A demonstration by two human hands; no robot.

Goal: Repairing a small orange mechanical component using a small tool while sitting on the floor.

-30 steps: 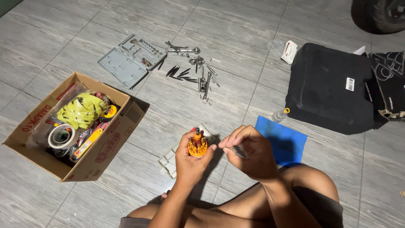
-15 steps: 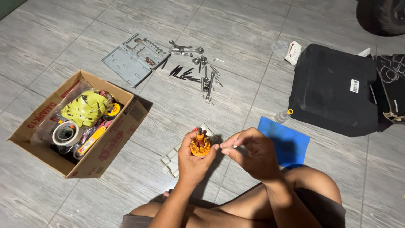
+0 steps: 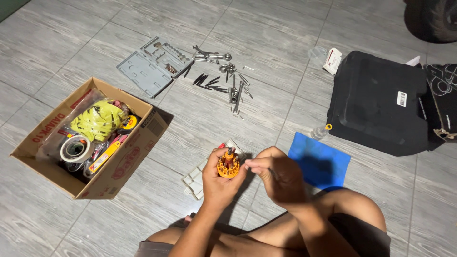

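- While seated cross-legged on grey floor tiles (image 3: 119,28): left hand (image 3: 216,183) wrapped around orange bit holder (image 3: 228,167), fingers curled shut on it, holder kept upright at lap height so the ring of bits faces up toward the eyes.
- Dark shaft standing out of holder's centre; individual bits too small to tell apart.
- Right hand (image 3: 278,178) just beside holder, thumb and forefinger pressed together in a pinch; something thin seems caught between them, likely a bit, not clear enough to confirm. Remaining fingers loosely curled.
- Pale plastic tray (image 3: 195,180) flat on floor directly under the hands, partly hidden by left hand.
- Blue sheet (image 3: 321,164) lying just right of right hand, small clear bottle with yellow cap (image 3: 320,133) at its far corner.
- Cardboard box (image 3: 124,164) to the left, open-topped, within arm's reach: roll of tape (image 3: 74,148), yellow bundle in clear bag (image 3: 97,120), assorted hand tools.
- Grey socket case (image 3: 154,64) farther out, lying open; loose sockets, bits and wrenches (image 3: 223,78) spread beside it, apparently tipped out for sorting by sight.
- Black hard case (image 3: 381,102) far right, closed, small white box (image 3: 332,60) at its near-left corner.
- Dark tyre (image 3: 433,19) at top right edge.
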